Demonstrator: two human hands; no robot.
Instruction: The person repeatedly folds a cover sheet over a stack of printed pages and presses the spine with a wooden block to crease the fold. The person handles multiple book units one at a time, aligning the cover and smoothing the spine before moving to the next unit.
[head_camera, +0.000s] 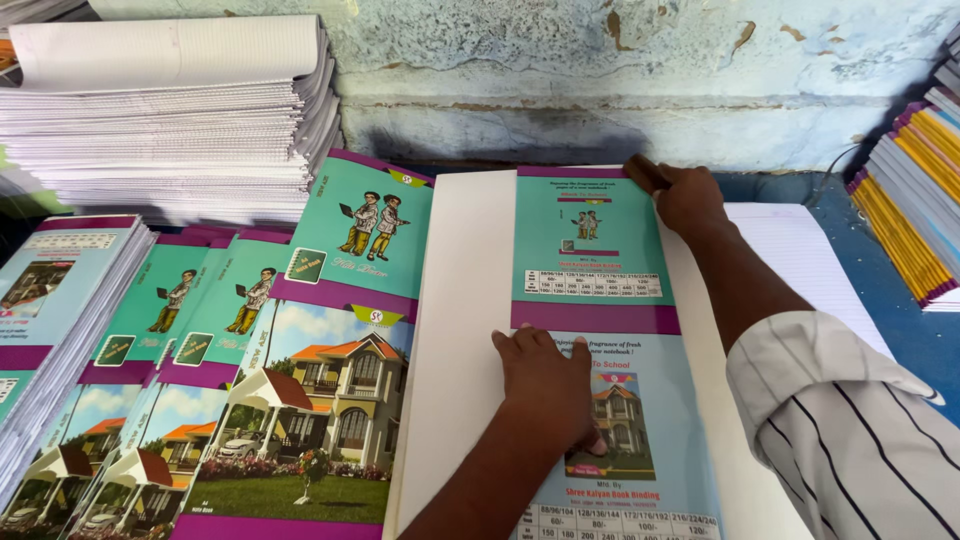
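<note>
A folded printed cover sheet (590, 250), teal, purple and light blue, lies on top of a white sheet (465, 300) in front of me. My left hand (545, 385) presses flat on the lower half of the cover, fingers spread, holding nothing. My right hand (685, 198) rests at the cover's top right corner, gripping a small dark wooden block (645, 172) that touches the top edge. A striped white sleeve (850, 420) covers my right forearm.
Fanned printed covers with cartoon figures and houses (300, 340) lie to the left. A tall stack of white paper (170, 110) stands at the back left. Another cover pile (50, 300) sits far left. Coloured book spines (915, 190) are stacked on the right against a worn wall (620, 70).
</note>
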